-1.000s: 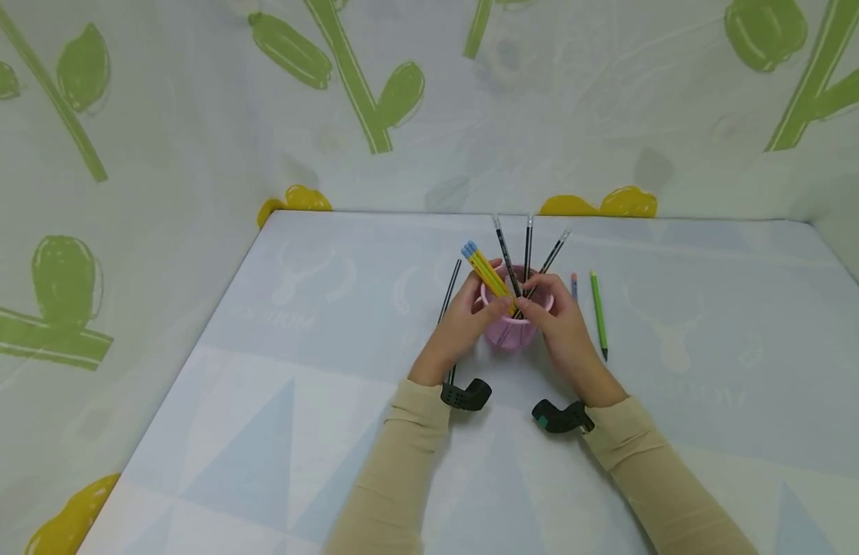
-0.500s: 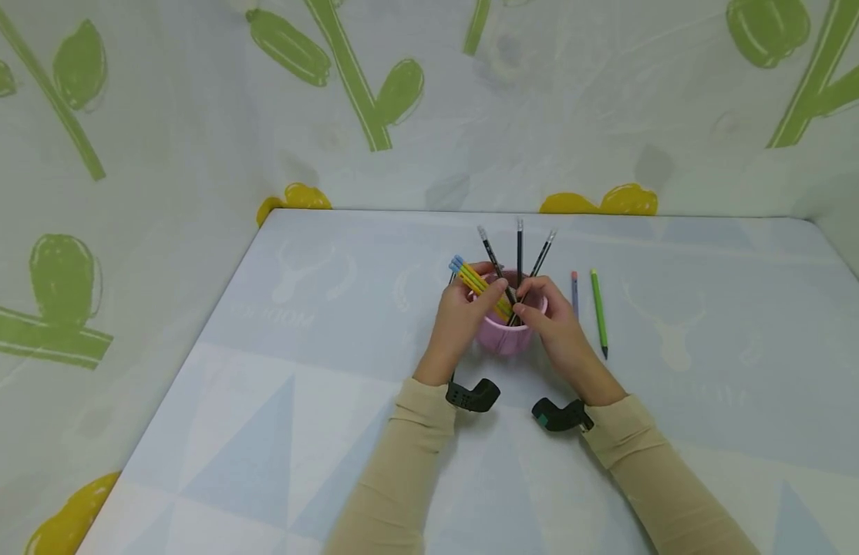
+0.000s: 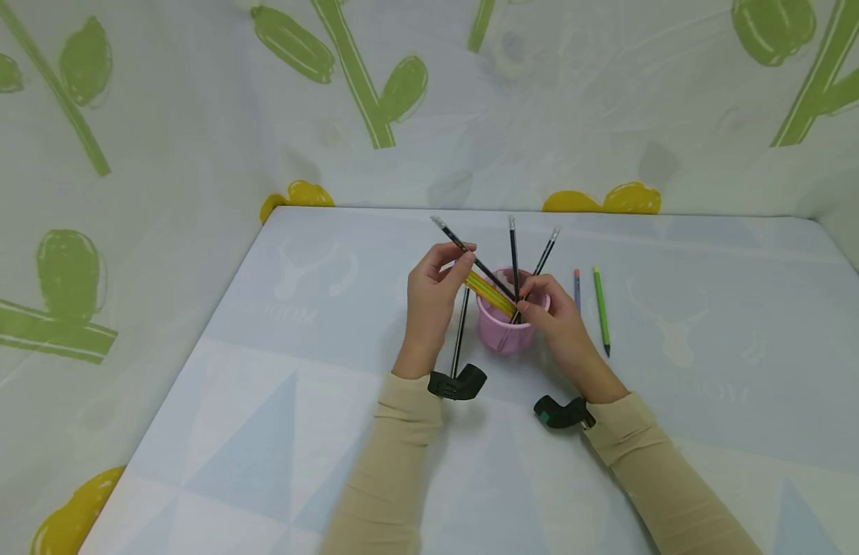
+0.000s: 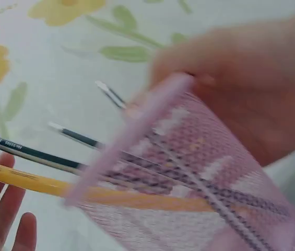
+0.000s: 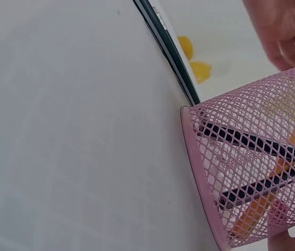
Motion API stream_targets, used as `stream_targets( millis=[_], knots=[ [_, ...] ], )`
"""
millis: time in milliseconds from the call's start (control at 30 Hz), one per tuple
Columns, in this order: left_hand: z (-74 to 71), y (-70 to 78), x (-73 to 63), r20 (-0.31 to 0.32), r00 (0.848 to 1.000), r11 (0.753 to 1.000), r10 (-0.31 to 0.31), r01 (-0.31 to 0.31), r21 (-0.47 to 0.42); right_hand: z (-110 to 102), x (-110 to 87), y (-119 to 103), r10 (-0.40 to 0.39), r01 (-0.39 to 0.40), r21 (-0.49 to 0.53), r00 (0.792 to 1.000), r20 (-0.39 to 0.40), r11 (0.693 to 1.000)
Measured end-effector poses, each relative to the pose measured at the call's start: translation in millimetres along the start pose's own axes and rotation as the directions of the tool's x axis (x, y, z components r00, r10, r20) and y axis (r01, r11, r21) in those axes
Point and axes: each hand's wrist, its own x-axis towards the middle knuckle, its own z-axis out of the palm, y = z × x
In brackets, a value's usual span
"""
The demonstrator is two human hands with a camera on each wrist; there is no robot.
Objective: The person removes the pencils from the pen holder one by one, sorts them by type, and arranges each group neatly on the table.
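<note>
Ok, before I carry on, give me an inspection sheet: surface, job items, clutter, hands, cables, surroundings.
Surface: pale blue-and-white table with printed triangles.
Job items: round pink mesh cup, with three slim black pencils with pale ends and a bundle of yellow pencils in it.
Clutter: violet-blue pencil with reddish end and lime-green pencil with dark tip, right of the cup; thin black stick to its left.
Hands: left hand pinches the leftmost black pencil; right hand at the cup's right rim, exact hold unclear.
Cables: nothing seen.
Surroundings: whitish backdrop printed with green plants.

Beige sleeves [image 3: 382, 472], angular black wrist cameras [image 3: 459, 382]
</note>
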Motion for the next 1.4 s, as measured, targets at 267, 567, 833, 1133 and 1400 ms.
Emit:
stream_targets(
  millis=[267, 567, 833, 1133, 1400],
  knots=[
    [-20.1, 7.6, 7.8, -0.117, 0.99, 0.941, 0.084, -0.118, -0.319, -1, -1.6, -3, 0.011, -0.012, -0.025, 1.0, -0.025, 1.0],
    [-44.5, -3.3, 12.1, -0.211, 0.977, 0.827, -0.01, -0.11, -0.551, -2, -3.6, -2, 0.014, -0.02, -0.101, 0.998, -0.054, 0.995],
    [-45.5, -28.5, 11.3, -0.121, 0.967, 0.92, -0.224, 0.168, -0.354, -5, -7.8, 1, 0.005, -0.014, -0.134, 0.998, -0.064, 0.991],
    [-46.7, -55.8, 9.4, -0.048, 0.892, 0.892, -0.45, 0.451, 0.037, -3, -7.7, -1, 0.0, -0.009, -0.139, 0.998, -0.061, 0.99],
    [-48.4, -66.4, 6.2, 0.028, 0.891, 0.799, -0.452, 0.391, 0.457, 4, -13.4, -24, 0.008, -0.016, -0.147, 0.999, -0.054, 0.989]
  ],
)
